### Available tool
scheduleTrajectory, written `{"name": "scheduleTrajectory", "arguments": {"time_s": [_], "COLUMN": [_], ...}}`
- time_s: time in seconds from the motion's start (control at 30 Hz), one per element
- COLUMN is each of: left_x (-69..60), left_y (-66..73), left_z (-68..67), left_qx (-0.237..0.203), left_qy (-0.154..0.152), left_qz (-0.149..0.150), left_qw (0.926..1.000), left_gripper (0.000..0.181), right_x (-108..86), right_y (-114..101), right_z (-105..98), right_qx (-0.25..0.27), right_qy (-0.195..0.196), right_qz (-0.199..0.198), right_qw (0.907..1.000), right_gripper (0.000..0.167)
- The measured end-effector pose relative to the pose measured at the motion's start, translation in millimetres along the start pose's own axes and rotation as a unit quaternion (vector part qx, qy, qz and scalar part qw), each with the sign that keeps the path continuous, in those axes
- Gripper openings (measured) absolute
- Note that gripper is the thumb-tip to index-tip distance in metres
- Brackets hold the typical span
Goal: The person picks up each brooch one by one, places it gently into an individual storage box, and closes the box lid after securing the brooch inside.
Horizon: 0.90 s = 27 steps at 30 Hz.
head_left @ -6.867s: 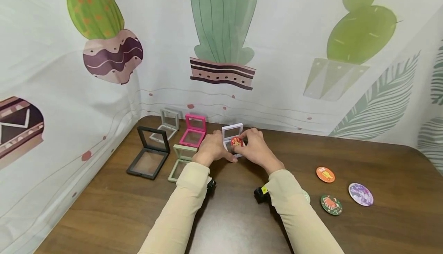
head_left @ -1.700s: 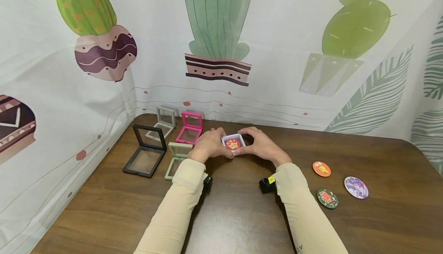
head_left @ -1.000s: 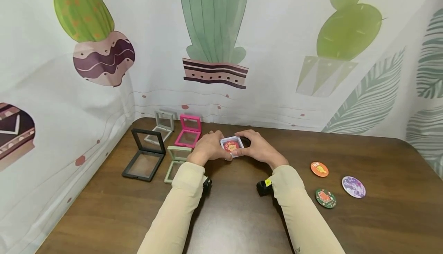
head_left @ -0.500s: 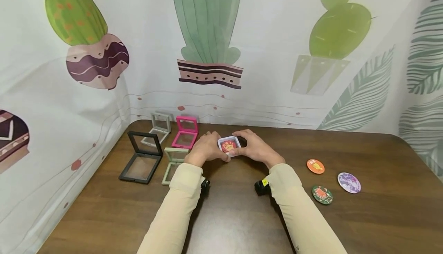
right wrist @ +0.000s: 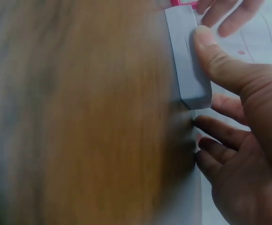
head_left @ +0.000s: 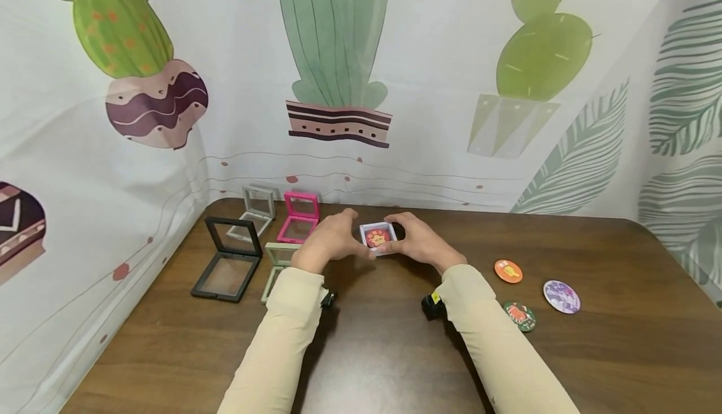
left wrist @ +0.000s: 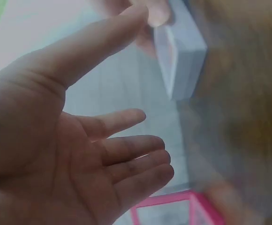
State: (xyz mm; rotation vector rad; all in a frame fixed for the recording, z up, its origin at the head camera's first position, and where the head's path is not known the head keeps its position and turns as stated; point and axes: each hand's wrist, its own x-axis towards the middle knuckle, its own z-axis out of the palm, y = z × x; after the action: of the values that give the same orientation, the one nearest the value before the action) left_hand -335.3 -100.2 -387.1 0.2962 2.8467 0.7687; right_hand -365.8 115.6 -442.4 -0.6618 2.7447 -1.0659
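Since the white display frame (right wrist: 187, 56) sits between the two hands, I log sides first from my remote feed: it lies leftward of the right hand (head_left: 420, 242), just rightward of the left hand (head_left: 334, 237). Right is nearer, holding it by a pinch, thumb on the front edge, index finger behind, other fingers bent and off it. Left has fingers straight and spread, gripping nothing; thumb tip is by the near-left corner, contact I can't tell. Frame is about square, so I call no long axis; window faces up, lifted off the table (head_left: 366, 351) or resting, can't say. Red badge (head_left: 378, 237) shows inside it. Counts: five display frames, being that white one plus one black frame (head_left: 239, 255), one grey frame (head_left: 259, 215), one pink frame (head_left: 301, 217), one pale green frame (head_left: 282, 247), these four at left, lids raised. Four badges visible: the red, plus one orange badge (head_left: 509, 271), one purple badge (head_left: 561, 297), one green crab badge (head_left: 519, 317), loose at right.
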Motion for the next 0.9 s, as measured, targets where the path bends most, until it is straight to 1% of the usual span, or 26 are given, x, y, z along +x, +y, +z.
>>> {"name": "scheduleTrajectory", "arguments": {"time_s": [0.2,0.37,0.5,0.6,0.7,0.83,0.9], "left_x": [-11.5,-21.3,-26.9,-29.8,-32.8,-39.1,-42.6], "left_y": [-3.5,-11.3,-19.8,-29.7,-42.2,-59.4,-67.4], "left_z": [-14.8,-27.8,-37.1,-42.8,-48.5,-57.5,-61.6], "left_qx": [0.006,0.010,0.020,0.022,0.013,-0.005,-0.005], "left_qy": [0.016,0.029,0.038,0.043,0.039,0.037,0.042], "left_qz": [0.018,0.039,0.050,0.055,0.055,0.043,0.040], "left_qw": [0.9997,0.9988,0.9979,0.9973,0.9977,0.9984,0.9983], "left_gripper": [0.092,0.091,0.089,0.088,0.086,0.086,0.086], "right_x": [-3.9,-7.4,-10.0,-12.0,-14.7,-18.0,-19.3], "right_y": [5.9,10.2,13.5,17.6,23.4,31.2,34.8], "right_z": [-4.8,-11.1,-16.5,-20.0,-23.9,-31.4,-35.4], "right_qx": [-0.006,-0.013,-0.018,-0.021,-0.021,-0.032,-0.040], "right_qy": [0.000,0.001,0.005,0.009,0.011,0.015,0.018], "right_qz": [0.004,0.010,0.010,0.013,0.022,0.028,0.027], "right_qw": [1.0000,0.9999,0.9998,0.9997,0.9995,0.9990,0.9987], "right_gripper": [0.074,0.076,0.075,0.074,0.074,0.074,0.074]}}
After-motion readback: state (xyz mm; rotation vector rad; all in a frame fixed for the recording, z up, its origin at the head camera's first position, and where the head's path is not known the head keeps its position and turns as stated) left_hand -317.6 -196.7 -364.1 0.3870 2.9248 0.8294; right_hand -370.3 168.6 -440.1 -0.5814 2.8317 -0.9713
